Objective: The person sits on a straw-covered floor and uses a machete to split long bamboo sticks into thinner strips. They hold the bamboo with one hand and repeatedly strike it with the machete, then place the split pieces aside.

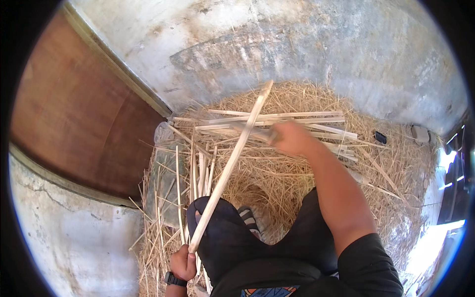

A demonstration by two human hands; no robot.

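Note:
My left hand (pixel 183 263), a watch on its wrist, is closed round the lower end of a long pale split bamboo strip (pixel 232 161). The strip slants up and away over my left thigh, its far end near the wall. In my right hand (pixel 293 138) is a knife (pixel 252 130), its grey blade smeared by motion. The blade points left and lies across the strip's upper half; whether it touches the wood I cannot tell. Beneath the knife, several cut strips (pixel 316 120) lie crosswise on a bed of shavings (pixel 277 183).
More strips (pixel 202 173) stand or lean left of my knees. A clear plastic bag (pixel 164 132) sits by the brown door panel (pixel 84 104). A weathered wall (pixel 297 44) closes off the far side. To the right lie a small black device (pixel 380 137) and a grey block (pixel 420 133).

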